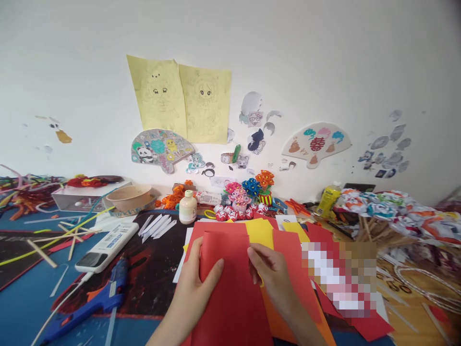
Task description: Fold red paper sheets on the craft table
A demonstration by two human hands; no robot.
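Observation:
Upright in front of me is a sheet of red paper (230,288) that looks folded over along its left side. My left hand (201,281) wraps its left edge, with the thumb on the front. At the upper right edge, my right hand (270,266) has its thumb and fingers pinched together on the paper. Something small and yellow shows under the right fingers; I cannot make out what it is. Behind and below lie more red sheets (288,247), yellow paper (260,229) and orange paper (320,329).
A blue glue gun (110,298), a white power strip (108,245) and paper strips (158,226) lie to the left. Behind stand a cream bottle (188,209), beaded flowers (239,194) and a yellow bottle (328,199). Wooden sticks (72,240) lie far left.

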